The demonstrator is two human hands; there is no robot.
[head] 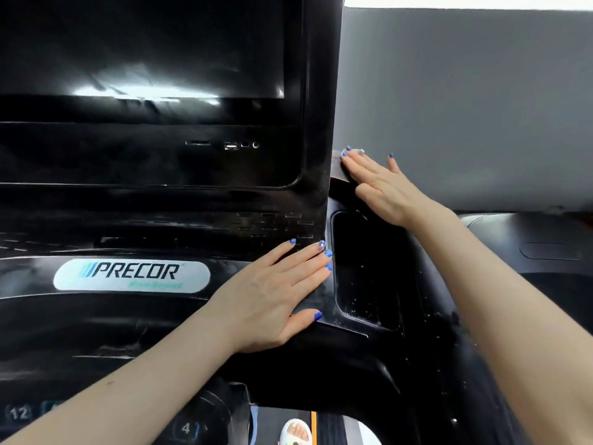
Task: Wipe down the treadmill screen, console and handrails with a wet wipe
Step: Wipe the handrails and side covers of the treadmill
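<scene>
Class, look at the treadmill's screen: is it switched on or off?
Off, as far as shown: the screen is black, showing only a pale glare reflection, no picture or text.

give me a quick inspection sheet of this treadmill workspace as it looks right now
surface: black console, glossy, with smears and streaks
job's things: dark screen reflecting light; wet wipe under the right fingers at the screen housing's right edge; handrails not clearly seen
clutter: white specks in the side pocket
hands: left hand flat on the console beside the pocket; right hand pressing the wipe with straight fingers
cables: nothing seen; ports empty
surroundings: grey wall; a shoe on the belt below
</scene>
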